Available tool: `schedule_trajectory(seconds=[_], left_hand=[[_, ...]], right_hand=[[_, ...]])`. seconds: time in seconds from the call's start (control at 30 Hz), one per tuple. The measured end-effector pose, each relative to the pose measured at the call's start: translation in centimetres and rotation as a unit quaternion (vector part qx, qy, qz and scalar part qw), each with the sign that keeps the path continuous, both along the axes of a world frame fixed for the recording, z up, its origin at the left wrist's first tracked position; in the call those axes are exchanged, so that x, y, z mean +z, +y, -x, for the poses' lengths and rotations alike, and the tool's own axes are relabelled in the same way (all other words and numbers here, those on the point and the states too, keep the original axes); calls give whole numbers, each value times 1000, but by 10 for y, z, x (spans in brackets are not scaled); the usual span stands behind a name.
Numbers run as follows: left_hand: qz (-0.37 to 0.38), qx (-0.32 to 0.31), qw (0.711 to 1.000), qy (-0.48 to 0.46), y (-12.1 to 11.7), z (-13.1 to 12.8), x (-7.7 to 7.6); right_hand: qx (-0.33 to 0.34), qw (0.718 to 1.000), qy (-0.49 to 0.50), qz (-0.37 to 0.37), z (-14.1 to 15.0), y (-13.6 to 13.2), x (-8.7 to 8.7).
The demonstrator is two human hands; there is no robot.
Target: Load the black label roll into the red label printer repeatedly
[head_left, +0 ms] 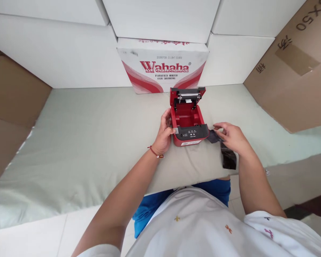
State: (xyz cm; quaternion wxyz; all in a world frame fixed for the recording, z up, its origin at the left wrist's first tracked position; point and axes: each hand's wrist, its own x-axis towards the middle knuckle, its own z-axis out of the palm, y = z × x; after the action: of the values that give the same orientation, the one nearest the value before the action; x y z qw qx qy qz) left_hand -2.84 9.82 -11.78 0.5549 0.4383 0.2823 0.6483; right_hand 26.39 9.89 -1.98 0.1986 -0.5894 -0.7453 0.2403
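Note:
A small red and black receipt printer (193, 132) stands on the cloth-covered surface with its lid raised, and its red inner bay shows. My left hand (164, 134) grips the printer's left side, thumb on the front left corner and fingers along the side wall. Between the thumb and fingers of my right hand (231, 136) is a thin dark cloth (214, 137), held against the printer's right front corner. Just below that hand lies a glossy black packet (229, 159), partly covered by the hand.
A white and red Wahaha water carton (164, 67) stands behind the printer, against stacked white boxes (160, 18). Brown cardboard boxes flank the surface at the left (13, 96) and right (296, 82). The pale green cloth (96, 142) ends at a front edge near my body.

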Motion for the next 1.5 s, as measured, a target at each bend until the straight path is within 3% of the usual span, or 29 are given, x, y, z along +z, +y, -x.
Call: schedule_trajectory(seconds=[0.13, 0.2, 0.37, 0.57, 0.73, 0.83, 0.97, 1.1, 1.23, 1.33, 1.5], left_hand=[[-6, -1, 1000, 6, 0, -1, 1], [-6, 0, 1000, 11, 1, -1, 2], [-1, 3, 1000, 6, 0, 0, 4], [13, 17, 1000, 12, -9, 2, 12], [33, 22, 999, 31, -16, 3, 19], [40, 22, 998, 33, -17, 3, 20], [43, 21, 998, 30, -18, 3, 18], [43, 20, 999, 27, -19, 3, 17], [31, 28, 999, 27, -20, 2, 17], [28, 28, 999, 28, -21, 2, 17], [32, 24, 999, 34, -20, 3, 13]], right_hand=[[-129, 988, -15, -82, -17, -3, -1], [-147, 983, -61, -87, -31, -4, -2], [-86, 982, -166, -34, -58, -6, -11], [-7, 989, -145, 25, -71, -5, -11], [20, 993, -109, 49, -72, -6, -11], [58, 992, -79, 85, -72, -13, 4], [165, 970, -5, 178, -69, -20, 44], [189, 968, 81, 142, -45, -12, 76], [155, 979, 112, 77, 5, 12, 85], [134, 985, 69, 81, 46, 31, 84], [116, 988, -96, 28, 94, 48, 73]])
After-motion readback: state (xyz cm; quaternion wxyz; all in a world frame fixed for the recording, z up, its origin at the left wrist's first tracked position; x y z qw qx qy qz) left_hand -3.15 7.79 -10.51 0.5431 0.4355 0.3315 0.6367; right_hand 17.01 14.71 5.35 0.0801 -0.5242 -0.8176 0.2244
